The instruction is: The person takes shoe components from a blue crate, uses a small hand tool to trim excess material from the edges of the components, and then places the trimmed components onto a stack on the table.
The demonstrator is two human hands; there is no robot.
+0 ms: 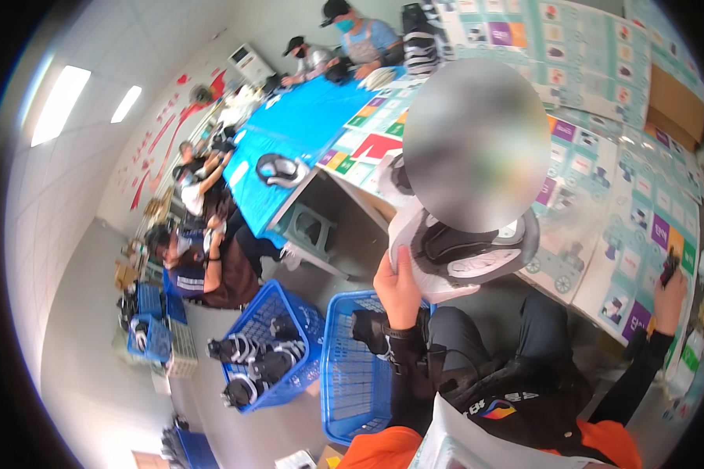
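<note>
The white-and-black shoe point(461, 254) lies on its side at the counter point(602, 234) edge, long axis running left to right. The left hand point(399, 289) clamps its heel end; the right hand point(669, 293), well apart, closes on a small dark object point(669, 267).

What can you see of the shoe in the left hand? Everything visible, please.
The shoe is a sneaker with a white sole and sidewall, grey panels and a dark, near-black inside and collar. It looks like moulded rubber and synthetic fabric. It is tilted on its side, opening towards the camera, above the person's lap at the edge of the table covered in printed sheets. The left hand grips its left end, fingers wrapped over the white edge. A blurred patch hides what lies just above it. The right hand is well apart from it.
</note>
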